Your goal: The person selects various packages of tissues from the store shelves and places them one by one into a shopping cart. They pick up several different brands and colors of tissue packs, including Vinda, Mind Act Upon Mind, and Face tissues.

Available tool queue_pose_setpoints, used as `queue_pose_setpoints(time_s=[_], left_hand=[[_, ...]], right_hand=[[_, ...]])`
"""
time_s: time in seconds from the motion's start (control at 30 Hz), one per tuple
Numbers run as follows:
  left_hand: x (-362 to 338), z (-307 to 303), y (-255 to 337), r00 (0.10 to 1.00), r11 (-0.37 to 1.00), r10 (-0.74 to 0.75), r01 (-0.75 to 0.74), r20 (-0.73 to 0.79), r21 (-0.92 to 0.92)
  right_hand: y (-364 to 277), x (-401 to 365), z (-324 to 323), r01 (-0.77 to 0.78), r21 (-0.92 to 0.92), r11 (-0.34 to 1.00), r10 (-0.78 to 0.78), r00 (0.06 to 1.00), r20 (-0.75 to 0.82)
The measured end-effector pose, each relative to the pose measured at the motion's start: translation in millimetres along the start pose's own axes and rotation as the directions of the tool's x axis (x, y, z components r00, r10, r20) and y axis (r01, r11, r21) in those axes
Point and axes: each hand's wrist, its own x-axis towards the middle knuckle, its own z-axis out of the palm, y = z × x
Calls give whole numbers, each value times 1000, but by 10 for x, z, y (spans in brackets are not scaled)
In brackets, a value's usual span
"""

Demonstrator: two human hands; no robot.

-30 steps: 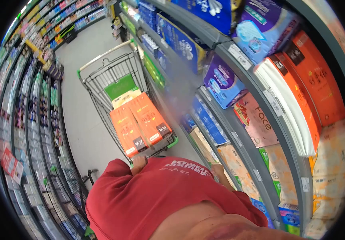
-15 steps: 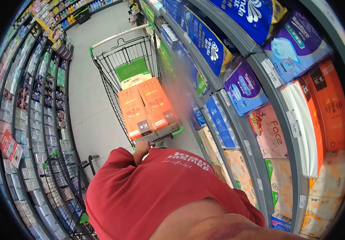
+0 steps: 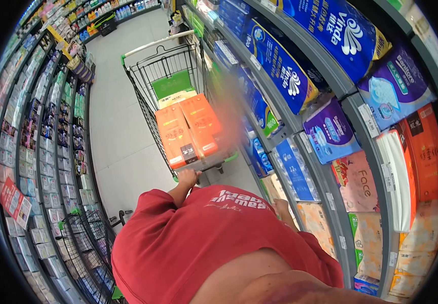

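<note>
My left hand (image 3: 187, 177) is closed on the near end of a wire shopping cart (image 3: 140, 96). Two orange tissue packs (image 3: 191, 129) lie side by side in the cart, with a pale yellow pack (image 3: 177, 98) behind them. A green panel (image 3: 170, 87) stands farther back, below the far bar with its green ends. My right hand (image 3: 283, 206) hangs low beside the right-hand shelf, partly hidden by my red shirt; its fingers do not show clearly. A blurred patch covers the cart's right side.
Shelves on the right hold blue Vinda packs (image 3: 285, 71), purple packs (image 3: 330, 129) and a pink tissue pack (image 3: 356, 182). Left shelves carry many small packages and a red sign (image 3: 15, 202). Another wire cart (image 3: 84, 243) stands at lower left. A dark basket (image 3: 105, 24) sits far ahead.
The cart and right-hand shelves sit slightly farther right in view. My right hand shows more beside the shelf. My left hand stays closed on the cart.
</note>
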Motion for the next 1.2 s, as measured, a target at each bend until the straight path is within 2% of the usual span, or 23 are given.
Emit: queue_pose_setpoints(time_s=[0.13, 0.17, 0.2, 0.27, 0.33, 0.37, 0.47, 0.53, 0.6, 0.67, 0.7, 0.77, 0.8, 0.87, 0.93, 1.0, 1.03, 1.07, 1.1, 1.13, 1.2], left_hand=[[306, -168, -89, 997, 998, -69, 69, -15, -8], [404, -236, -132, 995, 995, -103, 103, -18, -16], [497, -295, -169, 994, 994, -104, 104, -31, -18], [670, -379, -211, 976, 972, -217, 214, -15, -93], [827, -347, -248, 964, 956, -265, 268, 38, -123], [962, -354, -253, 952, 940, -298, 306, 70, -153], [919, -552, -120, 976, 972, -208, 200, -61, -122], [897, -541, -197, 972, 967, -235, 236, 17, -99], [988, -619, -290, 983, 984, -179, 179, 35, -2], [1237, -631, -433, 984, 985, -174, 175, 40, -10], [1338, -644, -491, 985, 986, -165, 166, 52, -15], [1480, -763, -549, 985, 986, -166, 166, 55, -1], [1566, -823, -588, 986, 987, -159, 159, 50, 11], [1771, -895, -630, 981, 983, -184, 182, 57, 27], [2030, -1002, -715, 977, 978, -206, 205, 50, 33], [2243, -1111, -814, 975, 980, -197, 196, 101, 16], [2370, -1178, -878, 974, 979, -205, 204, 95, 18], [2498, -1245, -949, 972, 982, -189, 188, 136, 23], [2608, -1292, -1019, 968, 985, -175, 173, 181, 27], [2721, -1334, -1084, 966, 983, -183, 181, 181, 27], [2943, -1406, -1191, 963, 985, -161, 141, 217, 105]], right_hand=[[-254, 92, 194, -120, 72, 990, 120, 993, 1], [-314, 124, 247, -108, 76, 991, 108, 994, 4], [-318, 178, 261, -92, 31, 995, 92, 996, 8], [-366, 241, 289, -65, -18, 998, 65, 998, 12], [-490, 243, 215, -147, -154, 977, 155, 987, 44], [-568, 302, 240, -126, -151, 980, 133, 990, 38], [-656, 486, 337, -164, -159, 974, 168, 986, 16], [-660, 532, 407, -174, -207, 963, 182, 983, 20], [-762, 709, 540, -147, -278, 949, 170, 983, 62], [-850, 912, 727, -121, -299, 947, 144, 988, 55], [-564, 1395, 766, 96, -465, 880, -5, 981, 193], [-6, 2343, 836, 535, -646, 545, -301, 843, 445], [-135, 2352, 957, 539, -640, 548, -298, 840, 453], [-552, 2291, 1191, 461, -596, 658, -257, 881, 398], [-813, 2479, 1388, 520, -584, 623, -275, 845, 458], [-1062, 2551, 1600, 467, -465, 752, -330, 877, 348], [-1388, 2448, 1740, 475, -460, 750, -334, 873, 356], [-1799, 2284, 1875, 214, -386, 897, -119, 960, 255], [-2079, 2212, 1983, -72, -282, 957, 126, 976, 179], [-2180, 2328, 2072, -69, -287, 955, 126, 975, 185], [-2496, 2545, 2296, -61, -295, 954, 154, 940, 305]])
